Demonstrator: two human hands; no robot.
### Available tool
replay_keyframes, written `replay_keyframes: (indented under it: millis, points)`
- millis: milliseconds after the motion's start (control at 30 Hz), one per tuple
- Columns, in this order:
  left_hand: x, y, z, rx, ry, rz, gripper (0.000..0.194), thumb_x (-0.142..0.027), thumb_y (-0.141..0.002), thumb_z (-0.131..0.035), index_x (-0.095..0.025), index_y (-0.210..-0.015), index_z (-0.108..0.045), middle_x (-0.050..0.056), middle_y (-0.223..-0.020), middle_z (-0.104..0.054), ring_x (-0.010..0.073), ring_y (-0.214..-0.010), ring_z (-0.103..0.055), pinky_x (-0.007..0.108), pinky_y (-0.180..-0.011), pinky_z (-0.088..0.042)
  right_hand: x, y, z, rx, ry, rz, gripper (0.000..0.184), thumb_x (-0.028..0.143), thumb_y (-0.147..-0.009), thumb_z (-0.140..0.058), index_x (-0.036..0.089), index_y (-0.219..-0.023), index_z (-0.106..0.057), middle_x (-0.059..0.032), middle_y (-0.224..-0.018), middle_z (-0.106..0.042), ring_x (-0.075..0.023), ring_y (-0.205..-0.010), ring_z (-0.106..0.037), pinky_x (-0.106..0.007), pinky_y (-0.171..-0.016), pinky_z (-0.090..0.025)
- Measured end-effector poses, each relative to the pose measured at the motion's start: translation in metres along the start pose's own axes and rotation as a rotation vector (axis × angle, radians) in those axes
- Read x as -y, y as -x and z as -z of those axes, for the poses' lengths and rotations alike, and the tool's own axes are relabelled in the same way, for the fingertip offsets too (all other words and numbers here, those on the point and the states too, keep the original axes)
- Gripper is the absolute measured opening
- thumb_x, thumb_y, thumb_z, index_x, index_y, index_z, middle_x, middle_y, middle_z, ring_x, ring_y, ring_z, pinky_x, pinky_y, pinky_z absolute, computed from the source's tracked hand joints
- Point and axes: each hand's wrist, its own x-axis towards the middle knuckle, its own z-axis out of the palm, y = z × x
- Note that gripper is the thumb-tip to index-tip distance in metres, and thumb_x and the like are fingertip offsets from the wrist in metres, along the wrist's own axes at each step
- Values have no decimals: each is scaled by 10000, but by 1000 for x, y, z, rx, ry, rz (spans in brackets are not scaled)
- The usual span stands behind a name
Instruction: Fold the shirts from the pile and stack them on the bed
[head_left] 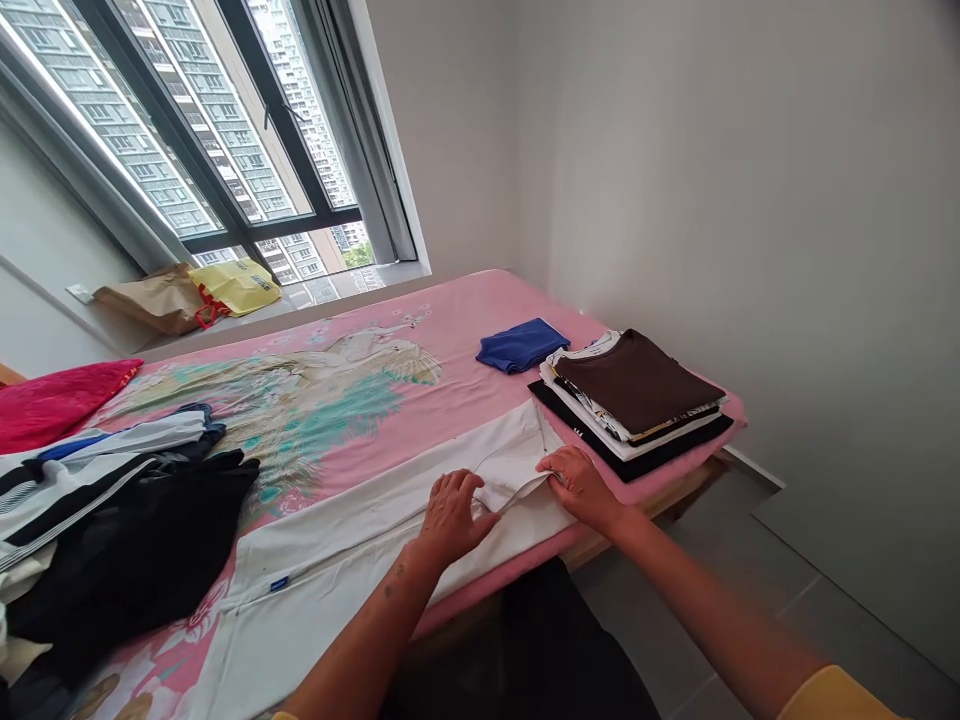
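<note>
Pink bed [420, 370] carries white garment [390, 520] at its near edge; left hand [452, 517] presses flat, grip released, right hand [581, 487] pinching the fold: smooth creases before folding.

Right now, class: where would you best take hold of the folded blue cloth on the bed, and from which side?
Grip the folded blue cloth along its thick near edge, coming from the bed's front side. It lies flat on the pink sheet, apart from the stack of folded clothes, so probably nothing blocks that approach. Pinching all the layers there should keep the fold together.
</note>
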Motion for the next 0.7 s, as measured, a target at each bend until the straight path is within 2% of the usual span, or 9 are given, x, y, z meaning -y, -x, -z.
replay_keyframes:
  millis: [100, 167, 233, 333, 433, 533, 600, 667, 700]
  points:
    - [-25, -9, -17, -64, -32, 111, 667, -504, -589, -705, -223, -1154, -488, 95, -1229, -522, 287, -1158, -459, 467, -1021, -282, 2, -2, 3, -19, -5, 13, 248, 65, -765, -507, 217, -927, -618, -30, -876, -634, -198, -897, -524, -371, -852, -377]
    - [-35, -14, -28, -69, -61, 189, 601, -482, -617, -687, -207, -1117, -496, 98, -1189, -546, 287, -1132, -478, 485, -1026, -259, 3, -4, 4, -33, -9, 23, 227, 86, -790, -515, 221, -940, -619, -31, -886, -638, -199, -899, -528, -373, -849, -381]
    - [-38, -19, -33, -41, -89, 218, 412, -343, -700, -622, -194, -1071, -522, 93, -1102, -592, 271, -1082, -513, 494, -1026, -246, 3, -6, 5, -46, -8, 29, 202, 112, -811, -523, 222, -950, -619, -34, -890, -642, -201, -901, -533, -375, -848, -388]
    - [-32, -27, -25, 35, -103, 158, 288, -120, -738, -490, -209, -996, -581, 59, -1005, -644, 229, -1004, -559, 480, -1037, -229, 1, -7, 5, -76, -9, 7, 181, 132, -828, -521, 215, -959, -616, -42, -899, -645, -203, -901, -539, -373, -846, -400]
    - [-20, -31, -9, 93, -91, 65, 327, -74, -762, -431, -245, -953, -635, 25, -989, -662, 195, -958, -570, 391, -981, -316, -2, -6, 5, -101, -19, -23, 173, 146, -837, -519, 212, -967, -611, -47, -900, -644, -204, -903, -539, -367, -834, -412]
    - [-13, -25, 2, 194, -71, -56, 350, -86, -774, -423, -259, -968, -658, 32, -970, -656, 195, -944, -565, 335, -864, -391, -4, -4, 4, -112, -54, -35, 166, 149, -827, -533, 208, -965, -602, -46, -903, -640, -202, -903, -535, -361, -821, -422]
    - [-13, -20, 4, 257, -60, -117, 289, -127, -756, -475, -256, -935, -660, 37, -960, -643, 206, -938, -562, 348, -868, -390, -5, -1, 3, -103, -89, -29, 171, 129, -808, -540, 209, -948, -599, -40, -897, -638, -197, -900, -535, -359, -822, -426]
    - [-19, -18, 2, 223, -80, -80, 190, -252, -730, -570, -235, -905, -642, 49, -942, -623, 237, -933, -552, 391, -880, -385, -4, 2, 4, -84, -115, -19, 191, 97, -789, -530, 213, -925, -600, -35, -885, -637, -194, -898, -536, -363, -828, -428]
    - [-24, -19, -1, 171, -92, -37, 243, -340, -705, -615, -223, -917, -625, 56, -937, -611, 255, -933, -544, 413, -875, -388, -3, 3, 4, -74, -121, -17, 204, 84, -782, -522, 215, -917, -601, -33, -881, -637, -194, -897, -537, -367, -829, -429]
